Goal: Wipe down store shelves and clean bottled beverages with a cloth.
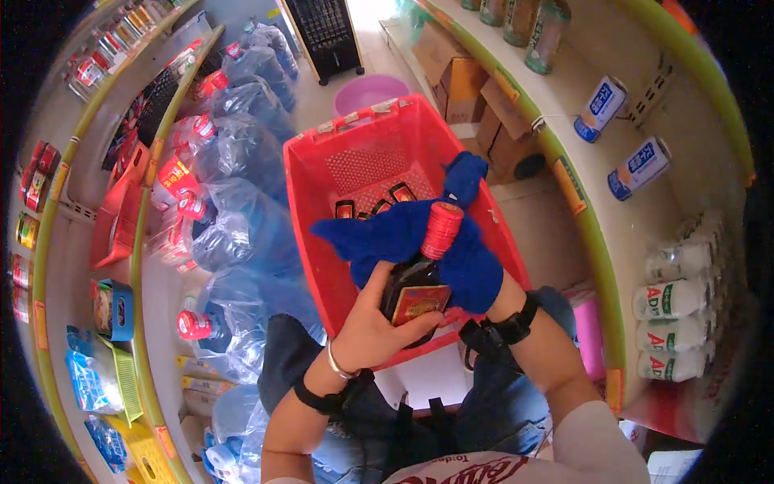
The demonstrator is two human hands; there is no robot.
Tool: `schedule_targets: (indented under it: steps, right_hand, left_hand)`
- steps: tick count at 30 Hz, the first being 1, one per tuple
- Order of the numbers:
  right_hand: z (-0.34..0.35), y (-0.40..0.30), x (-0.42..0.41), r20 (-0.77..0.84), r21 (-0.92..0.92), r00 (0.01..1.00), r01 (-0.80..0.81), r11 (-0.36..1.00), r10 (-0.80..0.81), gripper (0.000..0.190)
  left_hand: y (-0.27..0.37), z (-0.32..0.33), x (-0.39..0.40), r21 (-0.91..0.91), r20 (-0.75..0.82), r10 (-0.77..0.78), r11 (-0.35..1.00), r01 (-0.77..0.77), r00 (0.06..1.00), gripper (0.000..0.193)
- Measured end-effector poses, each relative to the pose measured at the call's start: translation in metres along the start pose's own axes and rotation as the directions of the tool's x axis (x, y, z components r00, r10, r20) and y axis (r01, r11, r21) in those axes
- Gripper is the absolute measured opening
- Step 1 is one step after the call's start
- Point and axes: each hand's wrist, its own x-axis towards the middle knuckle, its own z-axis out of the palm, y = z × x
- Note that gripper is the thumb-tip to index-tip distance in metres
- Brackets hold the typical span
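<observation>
My left hand grips a dark glass bottle with a red screw cap and a red-gold label, its thumb across the label. The cap points up and away from me. My right hand is largely covered by a blue cloth, which lies against the bottle's neck and side; its fingers are mostly hidden. Both hands are over the near part of a red plastic crate. Inside the crate, several small jars with dark lids stand beyond the cloth.
Left, large water bottles in clear plastic line a shelf unit of packaged goods. Right, a shelf holds drink cans and wrapped white bottles. Cardboard boxes and a pink basin lie beyond the crate, near a black air cooler.
</observation>
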Motion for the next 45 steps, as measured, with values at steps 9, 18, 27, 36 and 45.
schedule_targets:
  steps: [9,18,27,36,45]
  right_hand:
    - [-0.007,0.018,-0.011,0.018,-0.593,1.000,-0.006,0.805,0.020,0.050]
    - [0.010,0.020,-0.019,0.137,-0.990,0.991,0.137,0.025,-0.009,0.034]
    - [0.009,0.027,-0.009,-0.021,-0.989,0.951,-0.065,-0.134,-0.309,0.032]
    - [0.024,0.018,-0.015,-0.012,-0.987,0.982,-0.041,-0.155,-0.187,0.033]
    - [-0.001,-0.014,0.007,-0.003,-0.667,0.967,0.187,0.722,-0.253,0.035]
  left_hand:
    - [-0.001,-0.014,-0.003,-0.420,0.128,-0.134,0.890,0.176,0.983,0.050]
    - [-0.003,-0.003,-0.001,0.368,-0.233,0.057,0.929,0.034,0.971,0.045]
    - [-0.012,0.002,0.004,0.476,-0.332,0.174,0.879,0.005,0.927,0.050]
    - [-0.010,-0.003,0.004,0.847,-0.195,0.429,0.527,-0.069,0.882,0.067]
    - [-0.022,-0.014,0.010,0.672,-0.173,0.476,0.697,-0.250,0.862,0.054]
